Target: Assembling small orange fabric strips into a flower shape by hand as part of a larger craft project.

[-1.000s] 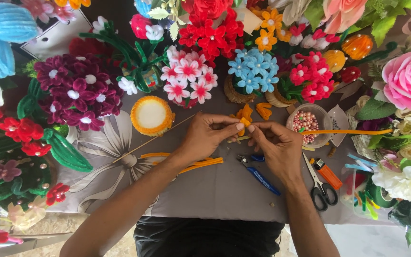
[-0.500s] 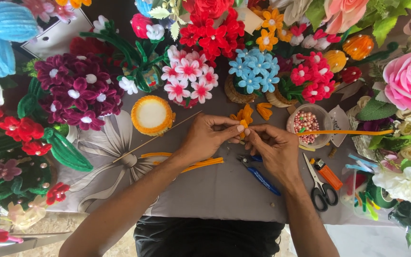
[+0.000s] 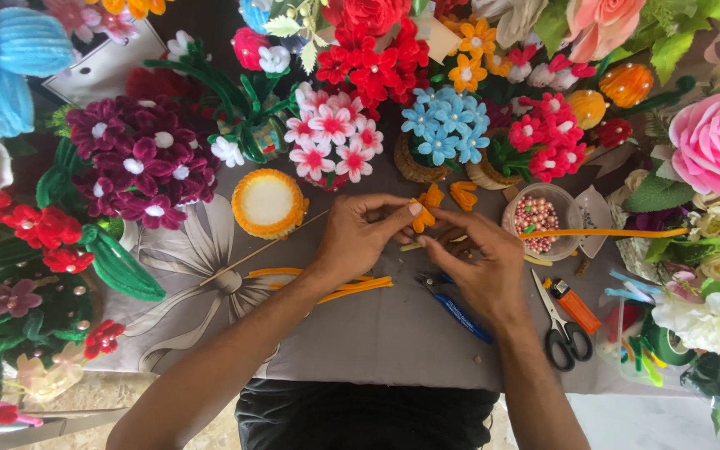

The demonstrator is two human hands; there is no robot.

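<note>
My left hand [image 3: 360, 235] and my right hand [image 3: 481, 265] meet over the middle of the grey cloth [image 3: 377, 333]. Together they pinch a small orange pipe-cleaner flower [image 3: 427, 208] with looped petals, which sits on the end of a thin wooden stick [image 3: 260, 252] that runs out to the left. My left thumb and fingers hold the flower's base; my right fingertips press on it from below. Several loose orange pipe cleaners [image 3: 352, 288] lie under my left wrist.
Blue-handled pliers [image 3: 458, 308], black scissors [image 3: 562, 329] and an orange cutter [image 3: 575, 305] lie at my right. A bowl of pink beads [image 3: 537, 217] and a round orange-rimmed tub [image 3: 268, 202] stand behind. Pipe-cleaner flower pots crowd the back and both sides.
Both hands have stayed in place, with small finger shifts around the orange flower. The flower has turned slightly between my fingertips.
</note>
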